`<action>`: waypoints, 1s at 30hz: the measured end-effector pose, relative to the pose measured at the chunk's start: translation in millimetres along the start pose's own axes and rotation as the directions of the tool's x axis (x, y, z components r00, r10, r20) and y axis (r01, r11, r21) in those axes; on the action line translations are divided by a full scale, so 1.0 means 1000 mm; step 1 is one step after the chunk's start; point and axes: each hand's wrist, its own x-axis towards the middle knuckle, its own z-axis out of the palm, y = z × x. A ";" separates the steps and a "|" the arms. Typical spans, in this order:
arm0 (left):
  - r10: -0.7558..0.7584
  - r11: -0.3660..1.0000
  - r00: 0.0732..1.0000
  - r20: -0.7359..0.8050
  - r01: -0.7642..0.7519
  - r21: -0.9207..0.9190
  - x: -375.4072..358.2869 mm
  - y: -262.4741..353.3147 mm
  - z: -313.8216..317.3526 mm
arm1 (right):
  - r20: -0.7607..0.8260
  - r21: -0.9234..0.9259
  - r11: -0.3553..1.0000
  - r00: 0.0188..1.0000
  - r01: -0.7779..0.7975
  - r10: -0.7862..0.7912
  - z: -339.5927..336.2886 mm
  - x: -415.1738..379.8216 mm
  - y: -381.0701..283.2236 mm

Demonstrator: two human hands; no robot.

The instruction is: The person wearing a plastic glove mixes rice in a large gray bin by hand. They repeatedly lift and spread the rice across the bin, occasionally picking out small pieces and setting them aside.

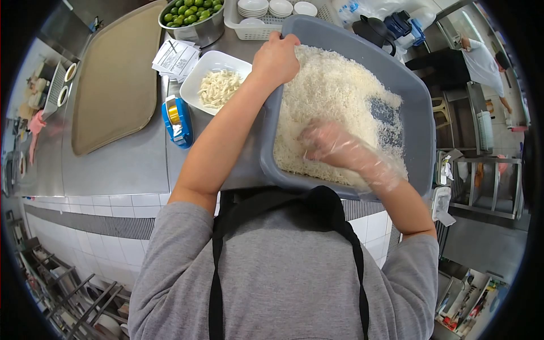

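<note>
So, a gray plastic tub [419,127] is parked on the steel tabletop [130,167], loaded with fine white shreds [340,85]. The tub's left rim, toward the far corner, is clamped in the bare left hand [277,59]. The right hand [326,141], covered by a clear plastic glove, is sunk into the shreds in the tub's near half. It's blurred, so whether its fingers are spread or closed on a clump can't be told.

The key bit: the right hand is the nearer one to the shreds, with contact already made. Most of the pile is spread beyond it, toward the tub's far side, while a thin patch is seen off to the right, with gray plastic showing through. The tub's long axis can't really be called, since everything's bent by the lens.

Left of the tub, a white dish [190,88] is filled with thicker pale strips [221,88], and a blue tape dispenser [180,127] is set just beside it. Limes [190,10] are heaped in a steel bowl [198,37] farther off, up and left of the tub.
</note>
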 end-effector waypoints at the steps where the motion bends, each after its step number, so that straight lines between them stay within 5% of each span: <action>1: 0.010 1.000 1.000 -0.009 -0.010 0.016 0.000 0.000 0.000 | 0.056 -0.021 1.000 0.998 0.013 -0.011 0.000 -0.003 -0.006; 8: 0.103 0.995 0.984 -0.143 -0.100 0.023 -0.004 -0.003 0.006 | -0.101 0.102 0.995 0.995 0.003 0.007 -0.061 0.006 0.021; 10: 0.313 0.948 0.852 -0.420 -0.254 0.191 -0.007 -0.004 0.007 | 0.071 0.308 0.870 0.921 -0.386 0.383 -0.077 0.012 0.032; 11: 0.308 0.950 0.847 -0.433 -0.247 0.193 -0.013 0.000 0.001 | 0.069 0.298 0.877 0.925 -0.376 0.373 -0.086 0.014 0.041; 13: 0.289 0.955 0.893 -0.345 -0.293 0.041 -0.049 0.018 -0.023 | 0.033 0.504 0.773 0.902 -0.386 0.430 -0.103 0.024 0.056; 15: 0.287 0.955 0.958 0.002 -0.286 -0.084 -0.089 0.043 -0.039 | -0.020 0.523 0.792 0.924 -0.316 0.382 -0.121 0.049 0.050; 17: 0.420 0.905 0.904 0.075 -0.412 -0.107 -0.115 0.054 -0.017 | -0.079 0.573 0.791 0.945 -0.217 0.317 -0.134 0.078 0.027; 22: 0.487 0.871 0.869 0.089 -0.475 -0.126 -0.133 0.057 0.009 | 0.111 0.253 0.958 0.988 -0.135 0.110 -0.101 0.164 -0.032; 30: 0.420 0.907 0.901 0.113 -0.413 -0.079 -0.127 0.049 0.007 | 0.169 0.193 0.969 0.978 -0.152 0.119 -0.053 0.216 -0.052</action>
